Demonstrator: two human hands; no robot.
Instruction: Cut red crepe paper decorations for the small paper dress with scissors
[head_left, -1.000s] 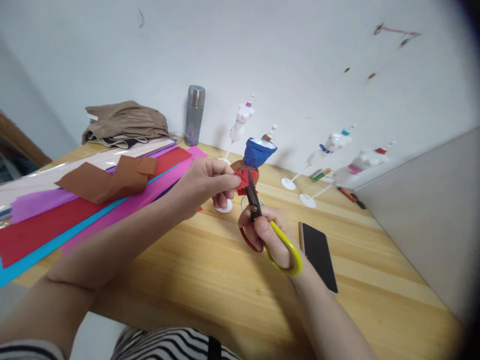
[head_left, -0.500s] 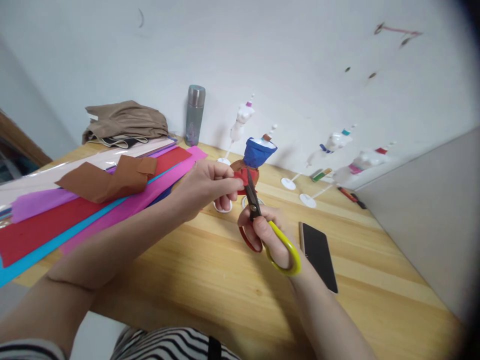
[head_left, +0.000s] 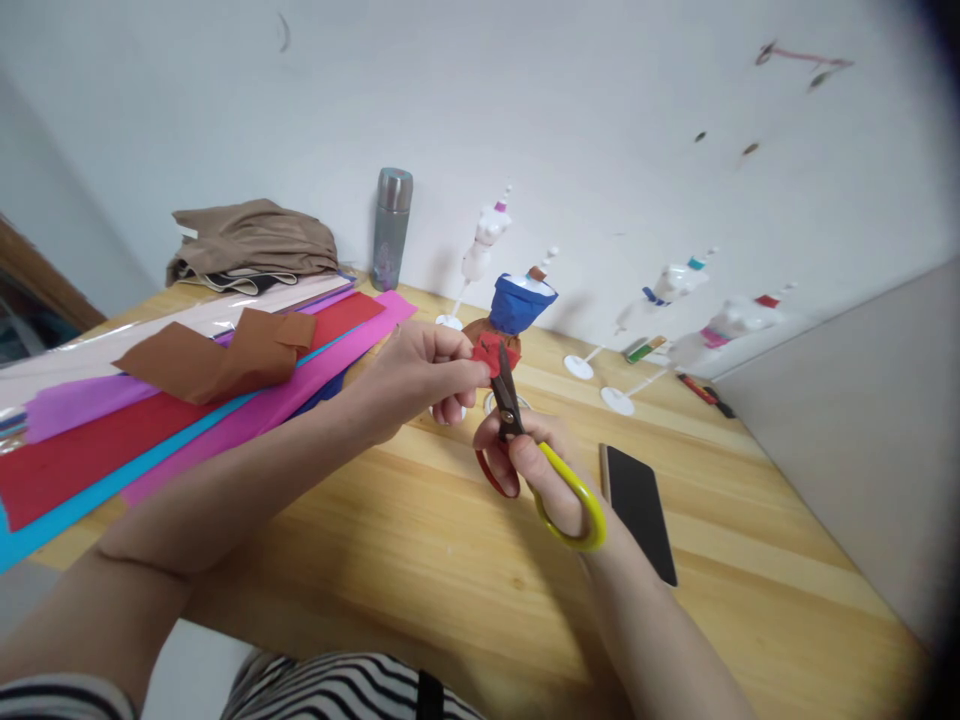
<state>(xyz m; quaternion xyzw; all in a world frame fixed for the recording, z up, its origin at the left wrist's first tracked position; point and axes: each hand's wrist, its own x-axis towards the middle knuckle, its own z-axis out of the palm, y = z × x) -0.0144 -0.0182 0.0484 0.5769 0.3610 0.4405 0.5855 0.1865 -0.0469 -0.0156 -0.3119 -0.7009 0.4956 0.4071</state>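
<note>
Between thumb and fingers, my left hand (head_left: 424,378) pinches a small piece of red paper (head_left: 491,352). My right hand (head_left: 536,460) is wrapped round the handles of scissors (head_left: 511,417), one loop yellow and one red. Their dark blades point up and away from me and lie at the red piece, slightly apart. Just behind it stands a small white mannequin dressed in a blue top (head_left: 519,303) and a brown lower part (head_left: 480,330), partly hidden by the red piece and my left hand.
Coloured sheets (head_left: 97,455) with a brown piece (head_left: 214,360) on top lie at the left. Behind are folded brown cloth (head_left: 255,240), a grey bottle (head_left: 392,228) and other mannequins (head_left: 487,235). A phone (head_left: 637,512) lies right of my right hand.
The scissor blades look a little wider apart, and the red piece has shifted and sits differently in front of them. My left hand keeps its pinch. The whole view has moved slightly.
</note>
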